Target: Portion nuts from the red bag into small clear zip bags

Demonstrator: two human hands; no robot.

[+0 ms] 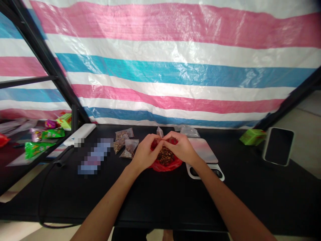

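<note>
Head view, brown pieces in red bag

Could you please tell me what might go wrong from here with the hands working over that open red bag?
The brown pieces lie heaped in the open red bag, so a slip of the left hand or right hand could spill some onto the black table. The small clear bag showing between the hands looks thin and might slip or tear. The filled bags lie close by and could get knocked.
</note>
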